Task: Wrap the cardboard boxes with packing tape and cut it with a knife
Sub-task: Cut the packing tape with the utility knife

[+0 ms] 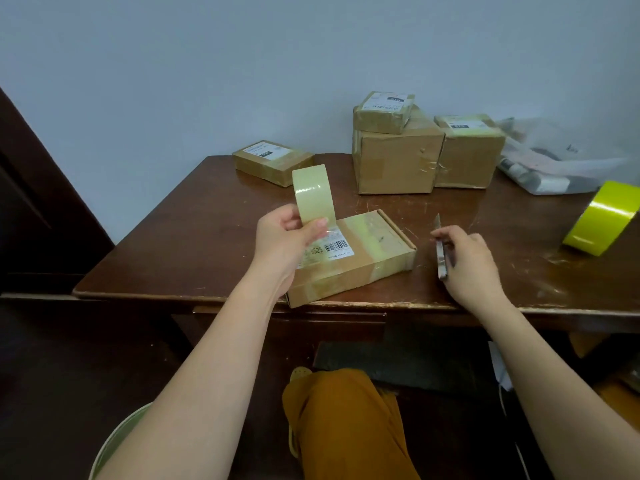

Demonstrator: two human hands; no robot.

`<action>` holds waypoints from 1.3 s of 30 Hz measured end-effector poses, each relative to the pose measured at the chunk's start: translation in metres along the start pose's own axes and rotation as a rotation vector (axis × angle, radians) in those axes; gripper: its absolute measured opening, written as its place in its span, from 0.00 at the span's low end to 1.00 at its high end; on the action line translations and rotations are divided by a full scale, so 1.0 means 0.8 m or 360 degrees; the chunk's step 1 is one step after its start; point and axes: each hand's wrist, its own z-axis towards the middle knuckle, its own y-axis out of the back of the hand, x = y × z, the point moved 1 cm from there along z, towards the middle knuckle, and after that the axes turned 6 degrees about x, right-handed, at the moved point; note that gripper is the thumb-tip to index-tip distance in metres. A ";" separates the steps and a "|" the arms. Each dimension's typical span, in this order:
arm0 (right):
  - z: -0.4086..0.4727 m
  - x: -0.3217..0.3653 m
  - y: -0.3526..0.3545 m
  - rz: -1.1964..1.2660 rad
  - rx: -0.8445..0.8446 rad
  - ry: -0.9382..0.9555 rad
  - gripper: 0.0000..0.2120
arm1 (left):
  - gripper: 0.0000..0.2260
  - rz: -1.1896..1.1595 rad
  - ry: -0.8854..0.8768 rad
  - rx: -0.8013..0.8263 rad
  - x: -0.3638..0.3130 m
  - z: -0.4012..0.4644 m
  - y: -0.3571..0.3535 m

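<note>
On the desk [194, 237], a flat cardboard box [360, 261] lies angled, long axis running near-left to far-right. Left hand [284, 240] grips an upright tape roll [313, 194]. Right hand [467, 258] holds a knife [440, 249], blade pointing away.

We note a dark brown wooden worktop [194, 244], surface scuffed and scratched, esp. at right. Lying directly on it: flat cardboard box [360, 258] w/ shipping label at front edge, centre; small labelled box [273, 162] at rear left; large box [398, 161] rear centre, w/ a second box [469, 154] touching its right side; plastic bags [554, 168] rear right; yellow tape roll [601, 220] at right edge.
</note>
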 end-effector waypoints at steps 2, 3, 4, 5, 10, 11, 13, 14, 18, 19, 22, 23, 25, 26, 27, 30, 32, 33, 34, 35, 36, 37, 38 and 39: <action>0.007 -0.011 -0.001 -0.0069 0.0187 -0.0047 0.23 | 0.09 0.0016 -0.0002 0.0057 -0.009 -0.005 -0.014; 0.009 -0.015 -0.001 -0.0087 0.0278 -0.0042 0.26 | 0.10 0.0015 0.0004 0.0090 -0.013 -0.008 -0.022; 0.011 -0.016 0.001 -0.0109 0.0337 -0.0023 0.28 | 0.11 0.0020 0.0010 0.0123 -0.016 -0.011 -0.030; 0.011 -0.017 0.006 -0.0122 0.0344 -0.0005 0.29 | 0.12 0.0032 0.0013 0.0153 -0.019 -0.014 -0.037; -0.005 0.001 0.049 0.0336 -0.0182 0.0221 0.11 | 0.13 0.0107 -0.0005 0.0334 -0.022 -0.031 -0.081; -0.012 0.009 0.060 0.0575 -0.0192 0.0284 0.08 | 0.14 0.0147 0.0010 0.0376 -0.019 -0.034 -0.092; -0.023 0.024 0.080 0.1000 -0.0039 0.0370 0.13 | 0.15 0.0276 0.0056 0.0455 -0.011 -0.040 -0.119; -0.026 0.026 0.086 0.1078 0.0053 0.0391 0.17 | 0.17 0.0345 0.0079 0.0501 -0.007 -0.043 -0.132; -0.036 0.005 0.093 0.1258 0.0192 0.0340 0.05 | 0.26 0.0473 0.0212 0.0613 0.013 -0.061 -0.180; -0.039 -0.006 0.093 0.1335 0.0173 0.0301 0.05 | 0.27 0.0459 0.0266 0.0596 0.018 -0.063 -0.190; -0.048 -0.034 0.094 0.1503 0.0100 0.0246 0.08 | 0.23 0.0282 0.0534 0.0496 0.027 -0.069 -0.214; -0.050 -0.040 0.095 0.1546 0.0086 0.0240 0.09 | 0.21 0.0222 0.0600 0.0484 0.030 -0.070 -0.221; -0.054 -0.049 0.098 0.1612 0.0075 0.0240 0.09 | 0.18 0.0197 0.0663 0.0478 0.035 -0.070 -0.235; -0.055 -0.053 0.099 0.1611 0.0066 0.0249 0.08 | 0.17 0.0233 0.0684 0.0460 0.037 -0.070 -0.242; -0.056 -0.057 0.101 0.1583 0.0055 0.0258 0.08 | 0.15 0.0287 0.0708 0.0431 0.038 -0.070 -0.248; -0.056 -0.067 0.106 0.1451 0.0030 0.0267 0.09 | 0.09 0.0400 0.0743 0.0399 0.039 -0.067 -0.264; -0.056 -0.071 0.106 0.1427 0.0001 0.0261 0.09 | 0.04 0.0460 0.0694 0.0367 0.039 -0.064 -0.271; -0.056 -0.072 0.106 0.1426 -0.0024 0.0254 0.10 | 0.03 0.0493 0.0655 0.0339 0.039 -0.062 -0.272; -0.056 -0.073 0.106 0.1430 -0.0049 0.0248 0.11 | 0.04 0.0517 0.0604 0.0314 0.040 -0.059 -0.273; -0.056 -0.074 0.106 0.1436 -0.0075 0.0246 0.11 | 0.04 0.0532 0.0545 0.0306 0.040 -0.056 -0.274; -0.056 -0.074 0.107 0.1438 -0.0102 0.0244 0.11 | 0.05 0.0547 0.0487 0.0313 0.040 -0.055 -0.275; -0.055 -0.074 0.109 0.1425 -0.0121 0.0239 0.11 | 0.04 0.0559 0.0443 0.0329 0.040 -0.054 -0.276; -0.053 -0.074 0.111 0.1393 -0.0129 0.0234 0.11 | 0.04 0.0566 0.0417 0.0343 0.041 -0.054 -0.276; -0.051 -0.073 0.112 0.1347 -0.0132 0.0235 0.10 | 0.04 0.0559 0.0418 0.0354 0.043 -0.054 -0.278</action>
